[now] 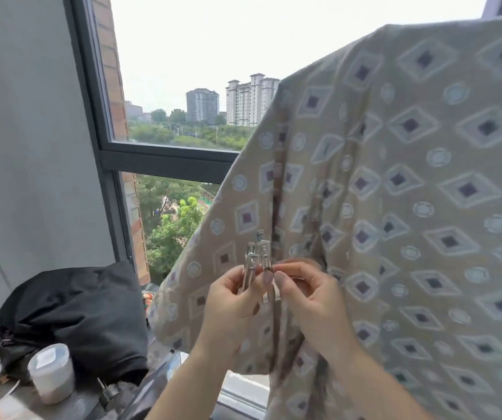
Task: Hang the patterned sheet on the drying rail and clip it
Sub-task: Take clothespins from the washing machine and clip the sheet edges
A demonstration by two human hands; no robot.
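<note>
Metal clips [257, 262] pinched between both hands, patterned sheet [395, 192] just behind

The sheet [410, 192] fills the frame's right half. Open room lies centre-left before the window [165, 86]. A black bag [74, 316] and jar [51, 372] crowd the lower left.

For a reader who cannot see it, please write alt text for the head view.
Both hands, left and right, hold shiny metal clips before a beige diamond-patterned sheet already draped from above, beside a dark-framed window.
</note>
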